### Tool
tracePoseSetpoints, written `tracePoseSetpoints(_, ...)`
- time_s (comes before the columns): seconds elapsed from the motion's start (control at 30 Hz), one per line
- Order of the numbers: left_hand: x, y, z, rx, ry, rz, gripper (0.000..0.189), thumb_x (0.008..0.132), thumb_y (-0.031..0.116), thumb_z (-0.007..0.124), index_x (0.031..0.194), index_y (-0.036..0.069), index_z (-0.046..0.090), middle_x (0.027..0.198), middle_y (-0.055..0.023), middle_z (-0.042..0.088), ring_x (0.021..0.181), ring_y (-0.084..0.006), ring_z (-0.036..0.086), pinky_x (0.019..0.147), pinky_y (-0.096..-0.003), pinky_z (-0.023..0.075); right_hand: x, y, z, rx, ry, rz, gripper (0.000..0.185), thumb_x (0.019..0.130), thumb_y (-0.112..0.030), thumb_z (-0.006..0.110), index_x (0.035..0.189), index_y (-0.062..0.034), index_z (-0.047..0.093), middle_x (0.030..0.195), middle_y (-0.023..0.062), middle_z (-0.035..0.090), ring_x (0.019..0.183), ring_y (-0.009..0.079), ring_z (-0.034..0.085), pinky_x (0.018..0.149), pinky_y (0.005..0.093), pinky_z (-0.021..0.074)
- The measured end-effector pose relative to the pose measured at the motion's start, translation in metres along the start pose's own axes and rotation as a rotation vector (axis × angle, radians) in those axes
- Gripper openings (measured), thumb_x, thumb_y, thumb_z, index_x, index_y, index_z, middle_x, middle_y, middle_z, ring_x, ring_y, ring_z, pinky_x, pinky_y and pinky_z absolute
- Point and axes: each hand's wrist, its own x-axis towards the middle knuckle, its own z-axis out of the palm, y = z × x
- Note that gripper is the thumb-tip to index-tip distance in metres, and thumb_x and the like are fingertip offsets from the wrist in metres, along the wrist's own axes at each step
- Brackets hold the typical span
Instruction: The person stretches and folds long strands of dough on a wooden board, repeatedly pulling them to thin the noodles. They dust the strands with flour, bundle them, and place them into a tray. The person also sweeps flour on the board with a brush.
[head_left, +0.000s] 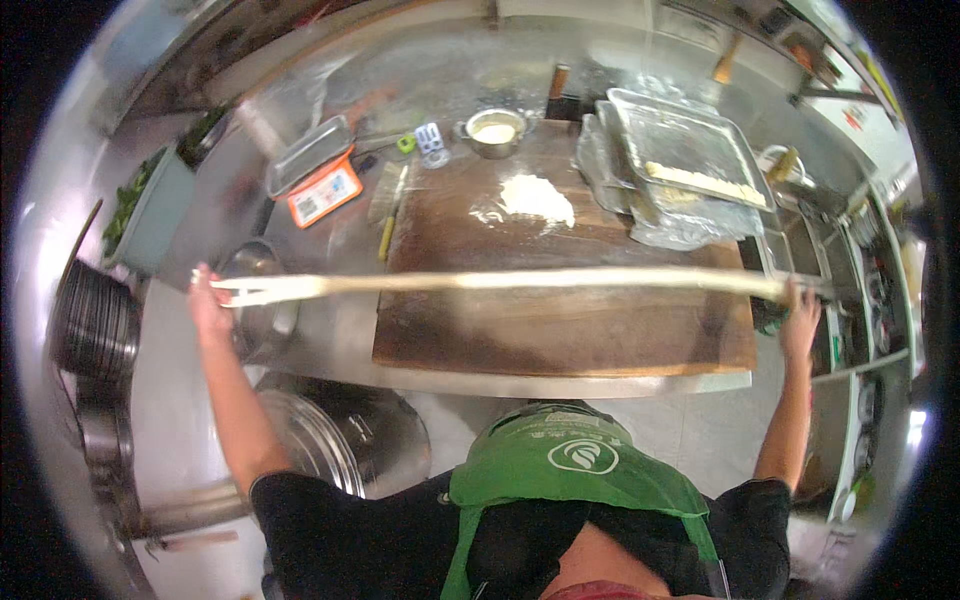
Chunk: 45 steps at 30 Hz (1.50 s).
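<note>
A long, pale rope of dough (555, 280) stretches almost straight across the view, over the wooden board (465, 337). Its left end is in my left hand (210, 304), where the dough looks split into strands. The right end is in my right hand (799, 319), beyond the board's right edge. Both arms are spread wide. Motion blurs the rope, and finger detail at either end is hard to make out. A heap of white flour (534, 201) lies on the board behind the rope.
Stacked metal trays (690, 142) with dough strips and plastic wrap stand at back right. A metal pot (495, 133), a cleaver (559, 94), an orange scale (328, 196) and a yellow-handled tool (388, 238) lie farther back. A metal bowl (255, 262) sits near my left hand; a large pot (375, 427) stands below.
</note>
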Motion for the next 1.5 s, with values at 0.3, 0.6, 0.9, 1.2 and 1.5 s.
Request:
tracePoseSetpoints(0.3, 0.026, 0.138, 0.055, -0.234, -0.383, 0.361, 0.026, 0.101, 0.028, 0.054, 0.115, 0.006, 0.052, 0.088, 0.0014, 0.055, 0.067, -0.0071, 0.053, 0.056, -0.0222, 0.0476, 0.104, 0.130, -0.185, 0.357, 0.974, 0.011, 0.059, 0.088, 0.000, 0.049, 0.146, -0.0095, 0.042, 0.139, 0.0191, 0.052, 0.128, 0.0339, 0.049, 0.107, 0.0415, 0.0398)
tracePoseSetpoints(0.6, -0.090, -0.298, -0.012, 0.246, 0.072, -0.577, 0.025, 0.098, 0.031, 0.057, 0.090, 0.007, 0.057, 0.083, -0.0037, 0.057, 0.069, -0.0169, 0.053, 0.063, -0.0391, 0.0456, -0.064, -0.017, 0.145, 0.391, -0.506, 0.307, 0.075, 0.078, 0.010, 0.054, 0.146, -0.0181, 0.039, 0.143, 0.0083, 0.048, 0.137, 0.0342, 0.036, 0.110, 0.0517, 0.0308)
tracePoseSetpoints(0.9, 0.069, -0.080, -0.109, 0.040, 0.372, -0.241, 0.029, 0.098, 0.025, 0.051, 0.115, 0.002, 0.059, 0.094, -0.0077, 0.057, 0.086, -0.0210, 0.055, 0.072, -0.0351, 0.0487, -0.049, -0.015, 0.127, 0.326, -0.648, 0.208, 0.055, 0.089, -0.001, 0.051, 0.140, -0.0190, 0.045, 0.144, 0.0065, 0.049, 0.139, 0.0335, 0.035, 0.111, 0.0516, 0.0292)
tracePoseSetpoints(1.2, 0.014, -0.059, 0.086, 0.225, -0.425, -0.103, 0.057, 0.093, 0.030, 0.067, 0.140, 0.005, 0.047, 0.119, -0.0095, 0.063, 0.070, -0.0089, 0.055, 0.056, -0.0229, 0.0452, -0.006, -0.050, 0.028, 0.122, 0.120, -0.002, 0.059, 0.088, -0.008, 0.052, 0.145, -0.0180, 0.040, 0.114, 0.0077, 0.065, 0.120, 0.0298, 0.051, 0.109, 0.0498, 0.0307)
tracePoseSetpoints(1.5, -0.155, -0.177, 0.124, 0.758, -0.623, 0.117, 0.065, 0.081, 0.020, 0.078, 0.135, -0.003, 0.049, 0.124, -0.0203, 0.061, 0.110, -0.0288, 0.060, 0.095, -0.0389, 0.0477, -0.093, -0.122, -0.075, 1.564, -0.366, 0.047, 0.059, 0.076, 0.007, 0.065, 0.133, -0.0045, 0.055, 0.123, 0.0086, 0.061, 0.110, 0.0180, 0.056, 0.095, 0.0314, 0.0456)
